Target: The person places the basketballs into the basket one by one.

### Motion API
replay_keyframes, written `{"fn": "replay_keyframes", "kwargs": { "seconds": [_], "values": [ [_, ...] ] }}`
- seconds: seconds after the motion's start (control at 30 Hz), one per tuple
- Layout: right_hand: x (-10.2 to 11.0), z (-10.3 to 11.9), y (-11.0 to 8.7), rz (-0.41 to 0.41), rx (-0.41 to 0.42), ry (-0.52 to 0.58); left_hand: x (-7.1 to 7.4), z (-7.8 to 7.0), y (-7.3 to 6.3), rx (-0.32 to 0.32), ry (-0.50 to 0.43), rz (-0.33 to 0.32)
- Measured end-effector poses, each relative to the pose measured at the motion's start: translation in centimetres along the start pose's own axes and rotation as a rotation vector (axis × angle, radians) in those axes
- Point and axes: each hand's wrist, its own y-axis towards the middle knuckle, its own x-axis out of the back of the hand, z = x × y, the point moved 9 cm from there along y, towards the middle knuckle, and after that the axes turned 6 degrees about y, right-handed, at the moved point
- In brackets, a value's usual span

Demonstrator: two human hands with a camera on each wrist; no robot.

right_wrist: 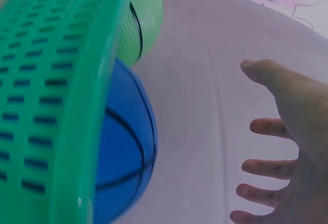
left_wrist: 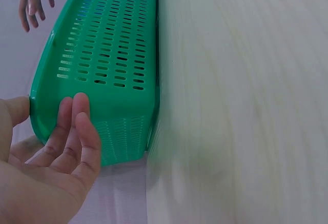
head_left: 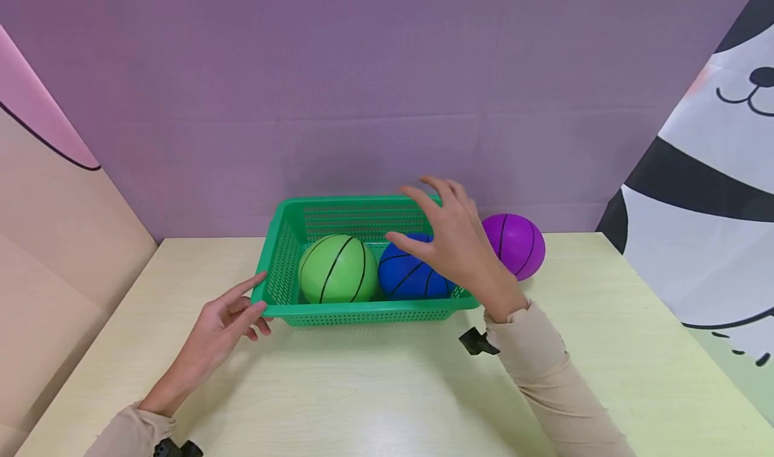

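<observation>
A green plastic basket (head_left: 369, 307) with perforated walls stands on the table, holding a light green ball (head_left: 337, 269) and, to its right, a blue ball (head_left: 402, 275), both with black lines. My left hand (head_left: 220, 322) grips the basket's near left corner; in the left wrist view its thumb and fingers lie on either side of the rim (left_wrist: 43, 75). Above the blue ball hovers my right hand (head_left: 456, 242), fingers spread and nothing in them. The right wrist view shows that hand (right_wrist: 310, 126) apart from the blue ball (right_wrist: 125, 142).
A purple ball (head_left: 520, 245) with black lines sits on the table just right of the basket, partly behind my right wrist. The pale wooden table (head_left: 375, 390) ends at a purple cloth backdrop (head_left: 375, 74). A printed panda panel (head_left: 713, 242) stands on the right.
</observation>
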Motion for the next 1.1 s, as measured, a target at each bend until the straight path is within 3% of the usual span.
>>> {"fn": "replay_keyframes", "kwargs": {
  "seconds": [0.43, 0.7, 1.1],
  "values": [
    [3.0, -4.0, -1.3, -0.086, -0.085, 0.026, 0.1, 0.1, 0.0, -0.003, 0.007, -0.002],
    [4.4, -7.5, -2.5, -0.128, -0.185, 0.020, 0.2, 0.0, 0.1, -0.008, 0.006, -0.001],
    [3.0, -13.7, -3.7, -0.079, -0.303, -0.008, 0.1, 0.3, 0.1, -0.005, -0.005, 0.002]
  ]
}}
